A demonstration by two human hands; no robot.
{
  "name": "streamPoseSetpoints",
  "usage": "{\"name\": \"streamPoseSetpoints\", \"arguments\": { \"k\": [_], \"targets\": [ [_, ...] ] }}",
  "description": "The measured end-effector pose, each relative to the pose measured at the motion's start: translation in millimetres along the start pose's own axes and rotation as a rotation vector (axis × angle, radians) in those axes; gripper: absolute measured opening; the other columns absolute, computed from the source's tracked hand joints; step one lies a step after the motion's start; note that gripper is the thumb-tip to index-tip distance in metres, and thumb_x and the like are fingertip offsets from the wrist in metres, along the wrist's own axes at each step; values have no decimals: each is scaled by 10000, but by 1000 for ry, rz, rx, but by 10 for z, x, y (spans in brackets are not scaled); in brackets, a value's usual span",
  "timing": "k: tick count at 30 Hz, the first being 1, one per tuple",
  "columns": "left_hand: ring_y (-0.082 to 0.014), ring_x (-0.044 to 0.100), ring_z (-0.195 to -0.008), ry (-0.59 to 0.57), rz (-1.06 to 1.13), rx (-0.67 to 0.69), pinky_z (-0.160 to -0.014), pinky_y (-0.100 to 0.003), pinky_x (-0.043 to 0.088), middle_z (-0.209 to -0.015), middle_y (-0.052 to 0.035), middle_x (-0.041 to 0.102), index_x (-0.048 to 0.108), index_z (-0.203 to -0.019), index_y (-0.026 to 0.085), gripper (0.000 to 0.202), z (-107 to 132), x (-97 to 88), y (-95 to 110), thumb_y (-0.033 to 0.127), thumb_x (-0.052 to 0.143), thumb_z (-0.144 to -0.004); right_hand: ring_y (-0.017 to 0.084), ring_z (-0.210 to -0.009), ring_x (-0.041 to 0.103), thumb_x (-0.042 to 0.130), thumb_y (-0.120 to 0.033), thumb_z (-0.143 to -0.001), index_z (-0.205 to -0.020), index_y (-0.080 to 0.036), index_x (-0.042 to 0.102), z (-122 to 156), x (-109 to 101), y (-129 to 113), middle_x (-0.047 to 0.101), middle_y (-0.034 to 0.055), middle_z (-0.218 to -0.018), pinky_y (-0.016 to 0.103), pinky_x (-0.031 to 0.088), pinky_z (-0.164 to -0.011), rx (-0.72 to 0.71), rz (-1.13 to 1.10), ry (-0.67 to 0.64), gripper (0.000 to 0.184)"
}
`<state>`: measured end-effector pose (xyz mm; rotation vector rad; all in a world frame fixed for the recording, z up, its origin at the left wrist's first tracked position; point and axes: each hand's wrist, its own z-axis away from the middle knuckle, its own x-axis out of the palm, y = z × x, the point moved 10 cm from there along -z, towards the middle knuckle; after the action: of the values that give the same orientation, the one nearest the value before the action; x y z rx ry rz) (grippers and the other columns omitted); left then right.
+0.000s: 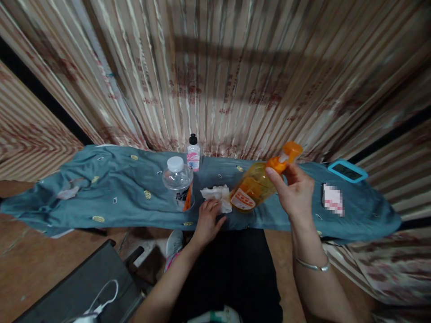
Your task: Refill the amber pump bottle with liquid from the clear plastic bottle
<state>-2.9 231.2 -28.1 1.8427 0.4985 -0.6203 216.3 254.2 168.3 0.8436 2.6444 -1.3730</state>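
My right hand (296,190) is closed around the neck of an orange spray bottle (256,184), tilted with its base toward the left and its nozzle up at the right. A crumpled white tissue (217,195) lies on the blue-green cloth (111,188) just under the bottle's base. My left hand (207,220) rests on the near edge of that tissue, fingers curled onto it. A clear plastic bottle with a white cap (178,179) stands just left of the tissue.
A small bottle with a black cap and pink label (193,154) stands at the back by the striped curtain (215,72). A blue-framed phone (347,171) and a small packet (332,199) lie at the right. A dark case with a white cable (97,291) sits lower left.
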Motion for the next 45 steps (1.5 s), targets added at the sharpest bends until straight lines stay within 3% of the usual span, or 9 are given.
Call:
{"name": "streamPoseSetpoints", "arguments": {
  "k": [7, 11, 14, 19, 23, 27, 33, 40, 45],
  "targets": [
    [-371, 517, -1409, -119, -256, 80, -1263, -713, 156, -1376, -164, 672, 637, -1315, 183, 450, -303, 358, 164, 239, 693, -872, 193, -840, 709, 852, -361, -779, -969, -224, 779, 235, -467, 78, 791, 22, -927, 342, 562, -836, 48, -78, 119, 246],
    [-331, 474, -1478, -311, -233, 147, -1247, -559, 358, -1503, -189, 581, 571, -1400, 138, 484, -306, 817, 372, 215, 605, -923, 134, -761, 688, 868, -256, -746, -917, -242, 794, 275, -561, 19, 784, -24, -852, 240, 556, -754, 41, -131, 172, 187],
    [-320, 443, -1509, -356, -174, 223, -1238, -527, 397, -1582, -187, 498, 542, -1438, 158, 486, -262, 968, 474, 215, 560, -956, 119, -755, 684, 859, -252, -754, -907, -250, 796, 268, -579, -20, 779, -33, -840, 218, 551, -748, 53, -152, 180, 165],
    [-371, 322, -1570, -200, -242, 129, -1263, -635, 300, -1661, -197, 370, 486, -1485, 173, 582, -250, 685, 149, 260, 626, -927, 144, -742, 704, 859, -271, -718, -888, -239, 795, 262, -687, -71, 788, -20, -839, 262, 573, -763, 56, -168, 242, 185],
    [-378, 355, -1553, -200, -315, 119, -1265, -625, 291, -1585, -186, 495, 571, -1410, 177, 520, -245, 580, -11, 276, 665, -909, 148, -780, 705, 861, -288, -731, -926, -248, 798, 282, -619, -23, 793, -18, -875, 263, 562, -773, 72, -159, 186, 209],
    [-336, 410, -1530, -214, -97, 63, -1279, -609, 275, -1579, -177, 508, 497, -1479, 194, 584, -187, 533, -28, 273, 649, -921, 193, -845, 721, 830, -421, -798, -994, -248, 781, 326, -406, 66, 795, 14, -939, 342, 562, -841, 103, -122, 94, 266],
    [-341, 331, -1570, -45, 300, -12, -1281, -601, 286, -1677, -180, 346, 241, -1614, 226, 947, 152, 327, 46, 243, 750, -816, 248, -893, 729, 797, -512, -808, -1051, -231, 744, 373, -63, 77, 791, 57, -982, 436, 564, -913, 101, -93, 34, 375],
    [-359, 312, -1575, 105, 418, -92, -1295, -610, 248, -1674, -184, 349, 266, -1603, 221, 988, 215, 164, 66, 243, 794, -768, 252, -915, 727, 758, -493, -846, -1062, -230, 720, 415, 272, 10, 785, 63, -995, 432, 558, -892, 74, -120, -46, 342],
    [-351, 281, -1589, 183, 425, -86, -1312, -586, 217, -1676, -177, 342, 274, -1598, 211, 946, 134, -53, 44, 293, 779, -803, 228, -894, 712, 718, -494, -874, -1049, -218, 713, 205, 579, -118, 778, 54, -981, 408, 539, -858, 17, -110, -99, 327]
  ]
}}
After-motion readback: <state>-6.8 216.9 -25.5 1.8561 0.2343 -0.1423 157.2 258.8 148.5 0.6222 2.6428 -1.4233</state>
